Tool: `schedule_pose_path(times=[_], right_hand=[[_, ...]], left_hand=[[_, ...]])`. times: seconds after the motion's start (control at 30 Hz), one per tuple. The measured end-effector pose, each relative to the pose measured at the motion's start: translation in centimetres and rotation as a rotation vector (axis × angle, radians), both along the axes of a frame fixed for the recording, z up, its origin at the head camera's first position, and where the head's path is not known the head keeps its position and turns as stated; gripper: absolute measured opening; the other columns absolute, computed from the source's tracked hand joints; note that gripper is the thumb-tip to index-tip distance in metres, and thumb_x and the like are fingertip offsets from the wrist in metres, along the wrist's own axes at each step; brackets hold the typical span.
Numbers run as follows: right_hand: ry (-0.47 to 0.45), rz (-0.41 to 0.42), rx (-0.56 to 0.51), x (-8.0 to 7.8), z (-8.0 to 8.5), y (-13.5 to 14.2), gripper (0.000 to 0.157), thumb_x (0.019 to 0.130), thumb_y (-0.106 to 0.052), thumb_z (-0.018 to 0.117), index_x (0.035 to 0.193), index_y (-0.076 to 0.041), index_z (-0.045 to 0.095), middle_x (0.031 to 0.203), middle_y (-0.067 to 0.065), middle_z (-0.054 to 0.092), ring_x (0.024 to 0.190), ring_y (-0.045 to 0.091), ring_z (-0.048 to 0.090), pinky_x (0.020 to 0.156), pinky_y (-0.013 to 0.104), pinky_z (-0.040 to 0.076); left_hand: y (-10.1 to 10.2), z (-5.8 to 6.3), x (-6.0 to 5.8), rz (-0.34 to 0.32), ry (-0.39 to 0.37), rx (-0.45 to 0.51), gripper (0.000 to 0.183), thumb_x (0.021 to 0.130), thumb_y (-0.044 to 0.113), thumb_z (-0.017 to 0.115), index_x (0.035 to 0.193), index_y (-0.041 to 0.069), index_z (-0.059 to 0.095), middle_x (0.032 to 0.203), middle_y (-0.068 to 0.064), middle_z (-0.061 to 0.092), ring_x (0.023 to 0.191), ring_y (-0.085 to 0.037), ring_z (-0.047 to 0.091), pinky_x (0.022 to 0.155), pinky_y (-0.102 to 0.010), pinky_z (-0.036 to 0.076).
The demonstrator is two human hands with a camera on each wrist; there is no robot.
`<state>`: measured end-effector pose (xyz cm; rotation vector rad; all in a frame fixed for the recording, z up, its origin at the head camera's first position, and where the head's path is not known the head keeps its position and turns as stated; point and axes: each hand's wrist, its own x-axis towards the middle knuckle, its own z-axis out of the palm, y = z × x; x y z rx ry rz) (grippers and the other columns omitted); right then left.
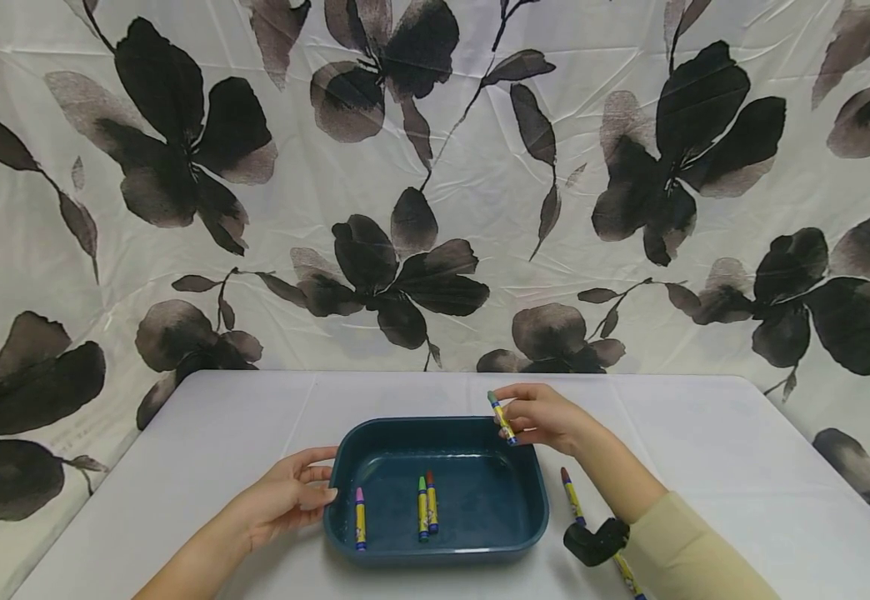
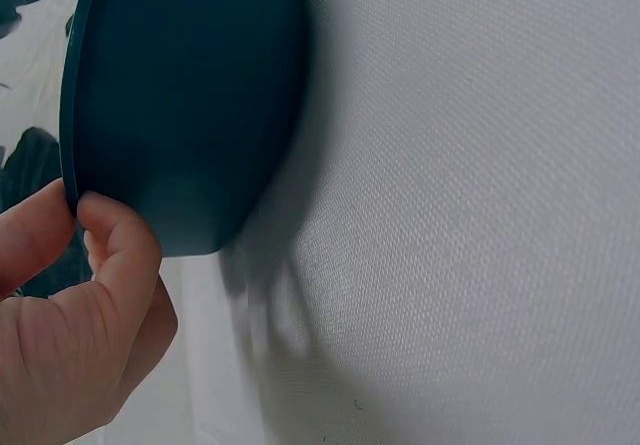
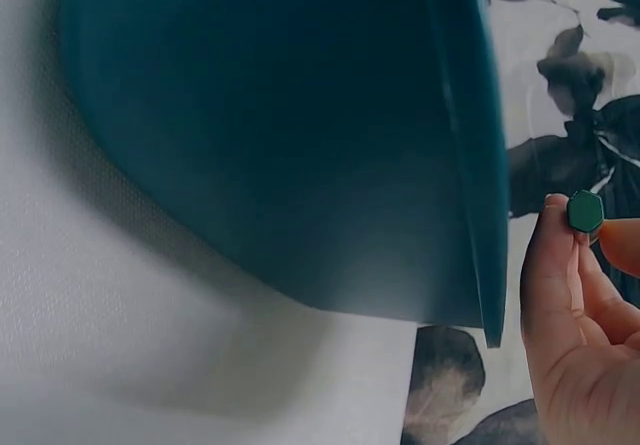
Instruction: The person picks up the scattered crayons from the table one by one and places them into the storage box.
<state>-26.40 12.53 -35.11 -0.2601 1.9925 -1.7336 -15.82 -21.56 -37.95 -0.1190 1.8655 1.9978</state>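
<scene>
A dark teal plastic basin [image 1: 480, 546] stands on the table. My left hand [image 1: 288, 492] pinches its left rim between thumb and fingers; the left wrist view shows the fingertips at the rim of the basin [image 2: 190, 95]. My right hand [image 1: 547, 419] holds a green crayon [image 1: 502, 418] in a yellow and blue wrapper over the basin's far right corner. In the right wrist view the crayon's green end [image 3: 586, 211] shows between fingers and thumb. Inside the basin lie a pink-purple crayon [image 1: 361, 521], a light green crayon [image 1: 422, 510] and a red-brown crayon [image 1: 432, 504].
Right of the basin a dark red crayon [image 1: 572, 496] lies on the white table [image 1: 712, 467]. Another crayon [image 1: 629, 577] is partly hidden under the right forearm. A black camera mount [image 1: 595, 542] sits at the right wrist. A floral cloth [image 1: 435, 183] hangs behind the table.
</scene>
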Motion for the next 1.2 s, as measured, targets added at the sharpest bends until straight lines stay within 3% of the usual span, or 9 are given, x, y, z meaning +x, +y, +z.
schedule_pose_path(times=[0.53,1.2], right_hand=[[-0.035,0.078,-0.04,0.6,-0.2,-1.2,0.046,0.086,-0.002,0.049,0.129,0.012,0.041,0.08,0.005,0.059,0.07,0.013,0.062,0.069,0.03,0.053],[-0.071,0.106,-0.02,1.4,-1.2,-2.8,0.045,0.084,-0.004,0.051,0.126,0.011,0.045,0.081,0.006,0.058,0.072,0.016,0.062,0.068,0.032,0.053]], left_hand=[[-0.1,0.0,0.0,-0.005,-0.005,0.009,0.072,0.082,-0.012,0.058,0.142,-0.007,0.018,0.104,-0.012,0.047,0.083,-0.017,0.053,0.07,-0.026,0.049],[-0.1,0.0,0.0,-0.005,-0.01,-0.003,0.072,0.083,-0.012,0.057,0.143,-0.006,0.018,0.104,-0.012,0.046,0.083,-0.017,0.053,0.069,-0.026,0.049]])
